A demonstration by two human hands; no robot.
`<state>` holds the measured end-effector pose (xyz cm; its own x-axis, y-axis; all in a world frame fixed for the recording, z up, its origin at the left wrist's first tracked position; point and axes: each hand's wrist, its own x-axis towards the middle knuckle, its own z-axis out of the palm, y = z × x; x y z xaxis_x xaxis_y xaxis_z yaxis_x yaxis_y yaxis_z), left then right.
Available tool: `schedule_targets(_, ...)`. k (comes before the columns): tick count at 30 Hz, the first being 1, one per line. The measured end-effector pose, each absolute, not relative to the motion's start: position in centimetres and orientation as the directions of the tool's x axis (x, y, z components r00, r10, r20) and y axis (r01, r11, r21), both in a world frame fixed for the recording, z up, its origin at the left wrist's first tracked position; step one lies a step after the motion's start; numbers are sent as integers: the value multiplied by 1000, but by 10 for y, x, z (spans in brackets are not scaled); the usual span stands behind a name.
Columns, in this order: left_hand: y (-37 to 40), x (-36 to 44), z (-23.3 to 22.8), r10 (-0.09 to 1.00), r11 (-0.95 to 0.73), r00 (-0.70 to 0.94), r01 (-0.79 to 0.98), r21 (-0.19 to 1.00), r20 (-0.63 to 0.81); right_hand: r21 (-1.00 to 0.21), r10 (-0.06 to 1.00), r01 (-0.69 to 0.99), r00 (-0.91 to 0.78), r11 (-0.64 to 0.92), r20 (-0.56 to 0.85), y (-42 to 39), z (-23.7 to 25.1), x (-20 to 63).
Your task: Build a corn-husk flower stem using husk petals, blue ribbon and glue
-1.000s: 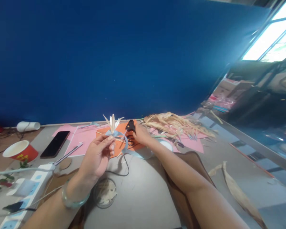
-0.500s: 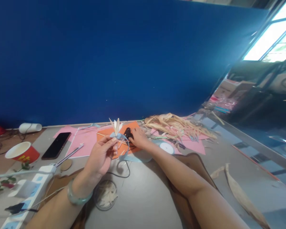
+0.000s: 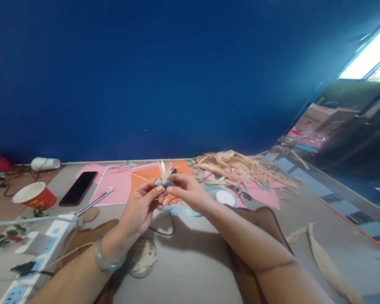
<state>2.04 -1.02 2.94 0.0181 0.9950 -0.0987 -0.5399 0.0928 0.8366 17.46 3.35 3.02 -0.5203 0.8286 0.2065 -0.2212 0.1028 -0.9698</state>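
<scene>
Cream flower-shaped bundle of thin, pointed husk strips [image 3: 165, 170]: we record it raised off the table between two bare hands, points upward. Surroundings, largest first: a broad, flat dark-blue wall panel [image 3: 177, 76] stands behind a smooth grey table [image 3: 202, 270]. Toward the back, right of the hands, we see a loose heap of straw-coloured dried husks [image 3: 237, 164]. A flat orange paper sheet [image 3: 184, 168] lies behind the bundle in our line of sight. Left hand [image 3: 139, 209]: thumb and fingers are pinched together on the bundle's base from below. Right hand [image 3: 191, 192]: thumb and forefinger meet around the base from the right, pinching the pale-blue flat ribbon [image 3: 164, 183] wrapped there; whether they also press on the husk we cannot tell. Smaller items: a round, clear, shallow dish [image 3: 142, 277] of pale scraps sits near the left forearm, and a round white-and-blue ribbon spool [image 3: 225, 197] lies just beyond the right wrist. Handling, our estimate: the bundle is very light, dry and somewhat stiff, its tips fragile and apt to split or bend if squeezed; the ribbon is soft, limp and probably slippery. We would take hold low, at the wrapped base, with light fingertip pressure, keeping the spread points free, and keep the ribbon taut so that the wrap does not slacken.
</scene>
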Motion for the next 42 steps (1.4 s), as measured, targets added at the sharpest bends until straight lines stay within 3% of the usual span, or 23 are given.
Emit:
schedule_targets(12, -9, 21, 21, 998, -53, -50, -440, 896, 34, -961, 887, -143, -371, 237, 274, 32, 33, 173)
schedule_targets(18, -10, 20, 15, 986, -165, -84, -356, 920, 144, -962, 899, -180, -352, 207, 259, 29, 34, 170)
schedule_targets(36, -12, 16, 22, 961, -267, -104, -128, 955, 254, -964, 935, -231, -294, 132, 199, 29, 31, 168)
schedule_targets(42, -15, 16, 23, 911, -392, -129, 33, 919, 393, -959, 932, -256, -306, 118, 196, 27, 33, 166)
